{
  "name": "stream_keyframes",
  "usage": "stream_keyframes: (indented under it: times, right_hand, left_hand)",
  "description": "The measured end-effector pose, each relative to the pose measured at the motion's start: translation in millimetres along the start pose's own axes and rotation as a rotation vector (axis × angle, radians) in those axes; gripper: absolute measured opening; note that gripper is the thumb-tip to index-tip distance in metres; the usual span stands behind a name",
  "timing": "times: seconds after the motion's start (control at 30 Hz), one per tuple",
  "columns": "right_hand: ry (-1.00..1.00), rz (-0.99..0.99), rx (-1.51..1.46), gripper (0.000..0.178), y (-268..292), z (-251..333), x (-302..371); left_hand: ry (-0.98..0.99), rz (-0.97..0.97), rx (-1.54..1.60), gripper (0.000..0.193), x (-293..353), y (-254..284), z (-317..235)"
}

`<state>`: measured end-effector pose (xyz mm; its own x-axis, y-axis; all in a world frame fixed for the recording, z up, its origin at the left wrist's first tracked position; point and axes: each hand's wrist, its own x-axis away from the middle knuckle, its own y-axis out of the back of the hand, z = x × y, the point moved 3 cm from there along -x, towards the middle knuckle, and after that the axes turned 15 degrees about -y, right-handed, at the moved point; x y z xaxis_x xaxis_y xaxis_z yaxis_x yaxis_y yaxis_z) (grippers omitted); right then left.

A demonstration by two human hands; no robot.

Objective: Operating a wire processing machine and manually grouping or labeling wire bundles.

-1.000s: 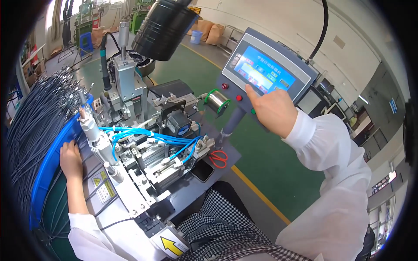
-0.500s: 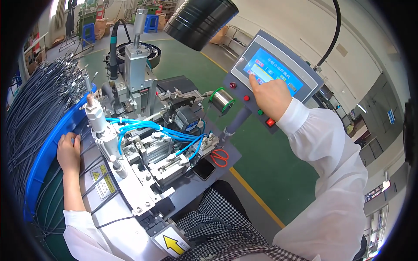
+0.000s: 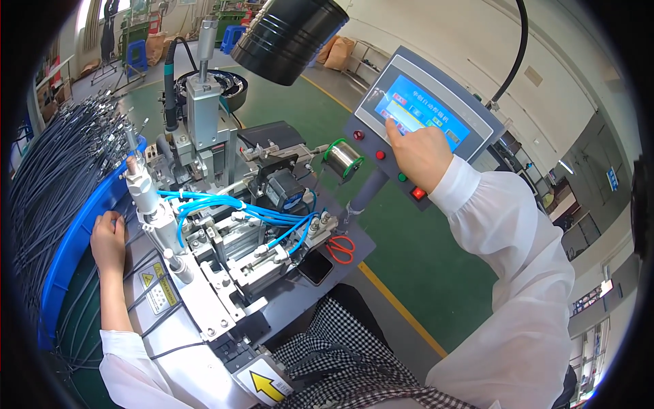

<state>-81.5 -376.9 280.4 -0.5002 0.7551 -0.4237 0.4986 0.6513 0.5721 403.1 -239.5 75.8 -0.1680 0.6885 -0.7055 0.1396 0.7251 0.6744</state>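
Observation:
My right hand [image 3: 421, 155] reaches up to the touchscreen [image 3: 430, 102] on a grey control panel. Its index finger is stretched out to the lower left of the lit blue screen, with the other fingers curled and nothing held. My left hand [image 3: 107, 240] rests between a blue tray [image 3: 60, 273] and the metal machine [image 3: 219, 267]. Its fingers are bent, and their tips are partly hidden, so what they hold cannot be made out. Many black cables [image 3: 51, 184] with metal ends lie in the tray, and several run under my left forearm across the machine's white base.
Light-blue air tubes [image 3: 225, 206] cross the machine. A solder wire spool [image 3: 343, 160] with green rims sits beside the panel post. Red-handled scissors [image 3: 340, 249] and a dark phone [image 3: 315, 267] lie at the bench edge. A black ribbed duct [image 3: 289, 41] hangs overhead.
The view has shifted slightly, so the machine and panel sit a little further left. My right index finger stays at the screen's lower left, and my left hand keeps its place beside the tray.

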Motion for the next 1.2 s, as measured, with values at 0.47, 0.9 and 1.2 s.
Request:
stream_keyframes:
  times: [0.47,0.9,1.2]
  right_hand:
    - [0.044,-0.049,0.040,0.043,-5.4,-0.7,-4.9]
    - [0.563,0.801,-0.824,0.041,2.2,72.0,164.8]
    - [0.254,0.785,-1.139,0.043,-120.0,164.6,305.4]
  left_hand:
    - [0.061,0.019,0.033,0.013,1.5,0.4,-0.5]
    - [-0.097,0.002,-0.069,0.010,-2.7,9.4,-13.3]
    - [-0.208,0.149,0.155,0.019,-3.5,-15.1,8.6]
